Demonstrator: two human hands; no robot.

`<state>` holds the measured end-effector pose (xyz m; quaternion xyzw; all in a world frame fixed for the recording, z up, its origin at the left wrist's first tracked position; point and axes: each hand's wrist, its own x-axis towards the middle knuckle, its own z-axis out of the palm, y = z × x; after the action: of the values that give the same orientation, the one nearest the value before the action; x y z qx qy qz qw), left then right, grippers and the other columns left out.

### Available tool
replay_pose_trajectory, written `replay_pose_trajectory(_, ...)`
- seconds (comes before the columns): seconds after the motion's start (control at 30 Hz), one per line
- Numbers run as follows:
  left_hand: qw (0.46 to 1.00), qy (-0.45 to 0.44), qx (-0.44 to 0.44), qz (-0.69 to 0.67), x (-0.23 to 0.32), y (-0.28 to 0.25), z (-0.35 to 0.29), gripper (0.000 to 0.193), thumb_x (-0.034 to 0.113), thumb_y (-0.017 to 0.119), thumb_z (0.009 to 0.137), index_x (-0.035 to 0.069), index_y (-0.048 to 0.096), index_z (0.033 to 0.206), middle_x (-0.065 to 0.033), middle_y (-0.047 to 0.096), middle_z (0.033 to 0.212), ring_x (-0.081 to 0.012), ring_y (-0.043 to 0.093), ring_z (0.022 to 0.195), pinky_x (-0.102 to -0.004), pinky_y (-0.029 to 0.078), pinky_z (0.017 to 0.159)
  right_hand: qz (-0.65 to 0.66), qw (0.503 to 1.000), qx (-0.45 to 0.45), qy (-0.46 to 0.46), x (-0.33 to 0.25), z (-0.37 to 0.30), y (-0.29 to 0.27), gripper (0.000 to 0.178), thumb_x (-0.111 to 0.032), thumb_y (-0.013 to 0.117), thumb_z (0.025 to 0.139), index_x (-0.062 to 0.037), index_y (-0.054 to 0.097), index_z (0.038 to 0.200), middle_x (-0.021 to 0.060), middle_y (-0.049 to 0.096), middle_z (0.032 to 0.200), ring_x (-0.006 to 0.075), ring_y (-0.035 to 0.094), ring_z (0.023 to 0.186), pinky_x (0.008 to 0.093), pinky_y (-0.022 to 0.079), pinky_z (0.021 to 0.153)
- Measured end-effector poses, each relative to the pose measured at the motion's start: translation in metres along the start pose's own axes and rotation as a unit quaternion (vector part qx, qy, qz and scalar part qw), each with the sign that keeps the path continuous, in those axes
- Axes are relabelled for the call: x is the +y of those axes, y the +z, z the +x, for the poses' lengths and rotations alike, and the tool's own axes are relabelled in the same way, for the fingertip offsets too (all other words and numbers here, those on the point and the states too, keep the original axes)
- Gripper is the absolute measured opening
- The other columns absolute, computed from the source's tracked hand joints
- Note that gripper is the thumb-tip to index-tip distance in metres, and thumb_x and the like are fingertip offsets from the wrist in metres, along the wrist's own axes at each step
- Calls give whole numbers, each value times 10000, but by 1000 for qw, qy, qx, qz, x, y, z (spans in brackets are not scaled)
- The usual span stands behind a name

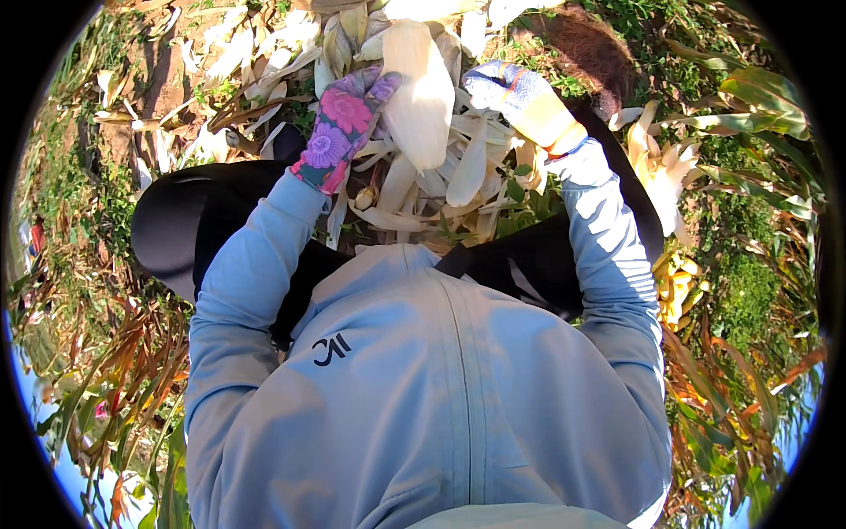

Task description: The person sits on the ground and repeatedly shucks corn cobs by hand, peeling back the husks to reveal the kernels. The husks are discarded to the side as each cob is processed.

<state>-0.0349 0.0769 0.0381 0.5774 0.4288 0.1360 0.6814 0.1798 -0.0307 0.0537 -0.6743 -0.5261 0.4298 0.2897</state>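
Note:
A large pale, dry corn husk (418, 97) hangs point-down in front of me, above a heap of loose husks. My left hand (345, 128), in a purple and pink floral glove, is closed at the husk's left edge, with thumb and fingers pinched on it. To the right of the husk and apart from it is my right hand (523, 101), in a white, blue and orange glove. Its fingers are curled together; whether anything small is inside them is hidden.
Shed husks (458, 145) lie between my bent, dark-trousered legs. Yellow corn ears (677, 286) are piled beyond my right knee, below an opened pale husk (659, 167). A reddish-brown fuzzy thing (586, 48) lies at the far right. Corn stalks and leaves (762, 110) edge both sides.

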Motion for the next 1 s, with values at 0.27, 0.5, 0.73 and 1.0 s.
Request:
replay_pose_trajectory(0.27, 981, 151, -41, 110, -45, 7, 14, 348, 301, 614, 822, 25, 595, 1034, -9, 611, 873, -65, 540, 749, -220, 454, 656, 85, 986, -17, -140, 3, 8, 22, 241, -199, 584, 822, -35, 621, 995, 47, 612, 904, 91, 546, 759, 231, 442, 683)
replay_pose_trajectory(0.5, 992, 72, -102, 18, -21, 20, 3, 307, 302, 605, 824, 12, 638, 918, -36, 638, 828, -84, 553, 796, -237, 445, 721, 140, 990, 9, 24, -14, 7, 27, 245, -207, 600, 804, -26, 615, 968, 55, 609, 749, 98, 559, 647, 241, 446, 621)
replay_pose_trajectory(0.73, 995, 85, -54, 8, -32, 21, 6, 307, 307, 610, 821, 2, 638, 846, -25, 625, 725, -68, 542, 646, -218, 453, 589, 55, 998, 10, 17, -10, 9, 39, 261, -221, 611, 790, -28, 608, 966, 75, 601, 745, 135, 565, 655, 264, 451, 618)
replay_pose_trajectory(1.0, 998, 31, -47, 29, -22, 21, 2, 250, 270, 606, 830, 32, 640, 899, 2, 623, 795, -54, 536, 718, -214, 442, 668, -25, 999, 43, 6, -32, 6, 36, 389, -327, 620, 754, 37, 576, 882, 191, 588, 739, 300, 580, 684, 338, 457, 639)
